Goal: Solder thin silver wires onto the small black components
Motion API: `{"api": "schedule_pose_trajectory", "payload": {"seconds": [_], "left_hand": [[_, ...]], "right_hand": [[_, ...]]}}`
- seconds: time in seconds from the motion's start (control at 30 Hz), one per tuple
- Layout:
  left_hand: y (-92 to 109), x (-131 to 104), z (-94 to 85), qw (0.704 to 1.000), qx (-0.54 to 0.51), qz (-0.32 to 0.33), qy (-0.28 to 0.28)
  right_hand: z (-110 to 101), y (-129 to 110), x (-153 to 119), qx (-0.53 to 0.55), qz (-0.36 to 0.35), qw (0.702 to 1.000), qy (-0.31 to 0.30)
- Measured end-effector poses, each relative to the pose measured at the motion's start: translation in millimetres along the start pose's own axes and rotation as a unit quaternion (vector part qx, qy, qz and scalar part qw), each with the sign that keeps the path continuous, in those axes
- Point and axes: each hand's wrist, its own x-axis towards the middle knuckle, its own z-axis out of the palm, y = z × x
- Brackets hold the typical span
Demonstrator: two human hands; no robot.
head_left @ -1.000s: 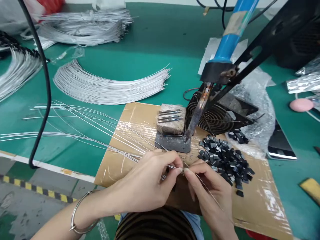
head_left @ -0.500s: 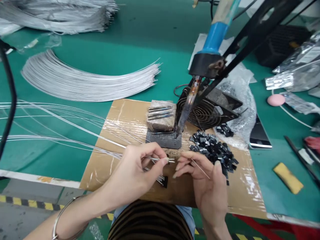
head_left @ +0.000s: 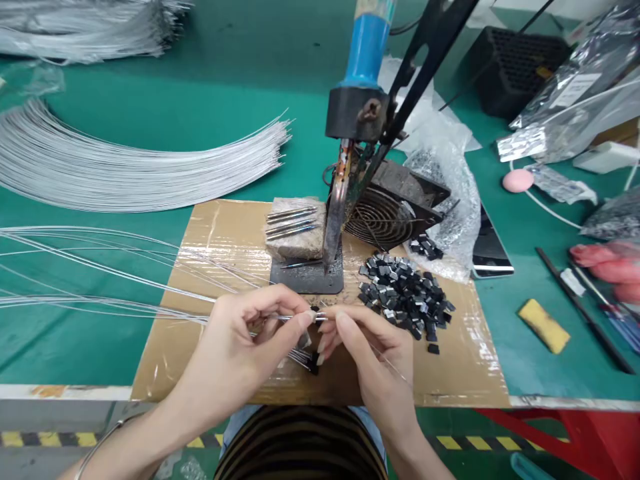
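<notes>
At the bottom centre of the frame the left hand (head_left: 240, 347) was pinched shut, thumb and forefinger clamped on the end of a thin silvery wire (head_left: 150, 288) that ran away in a long, slightly bowed line toward the left edge. More wire ends, tipped with small black pieces, stuck out below its fingers. Just to its right the right hand (head_left: 373, 353) had its fingertips drawn together at the wire's tip, almost touching the left forefinger; a small black piece (head_left: 315, 309) showed right at that meeting point, though which fingers gripped it could not be told. A second fine wire lay slanted across the right palm.

Both hands hovered over a tape-covered cardboard sheet (head_left: 460, 360) lying on the green bench (head_left: 225, 93). A little farther up, right of centre, sat a heap of small black parts (head_left: 405, 300), glossy and squarish. At mid-frame a dark metal plate (head_left: 307, 279) carried a brownish block (head_left: 295, 233) with metal pins laid across it, and the tip of a soldering iron (head_left: 345, 153) with a blue handle came down onto the plate. Behind it leaned a black fan (head_left: 387, 213) against crumpled clear plastic. At the upper left a thick curved sheaf of cut wires (head_left: 125, 173) rested on the bench.
</notes>
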Motion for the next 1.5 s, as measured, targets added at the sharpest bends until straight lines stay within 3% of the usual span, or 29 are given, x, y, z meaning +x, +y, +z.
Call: {"api": "schedule_pose_trajectory", "payload": {"seconds": [0.4,0.6,0.8,0.93,1.1,1.5], "left_hand": [[-2,-1,1.6,1.0,-0.001,0.027,0.001],[0,-3,4.1,0.999,-0.028,0.01,-0.021],[1,-3,5.0,1.0,-0.02,0.005,-0.013],[0,-2,5.5,1.0,-0.009,0.006,0.003],[0,-2,7.2,1.0,-0.006,0.003,0.006],[-3,-8,11.1,1.0,-0.023,0.01,0.008]], "right_hand": [[-1,-1,-1,-0.018,-0.02,1.0,0.012],[-8,-1,1,0.043,0.027,0.998,-0.022],[-16,-1,6,0.09,0.007,0.995,0.036],[-10,-1,4,0.157,0.036,0.987,0.004],[-2,3,-1,0.115,0.05,0.992,-0.013],[4,0,0,0.184,0.079,0.979,-0.025]]}}
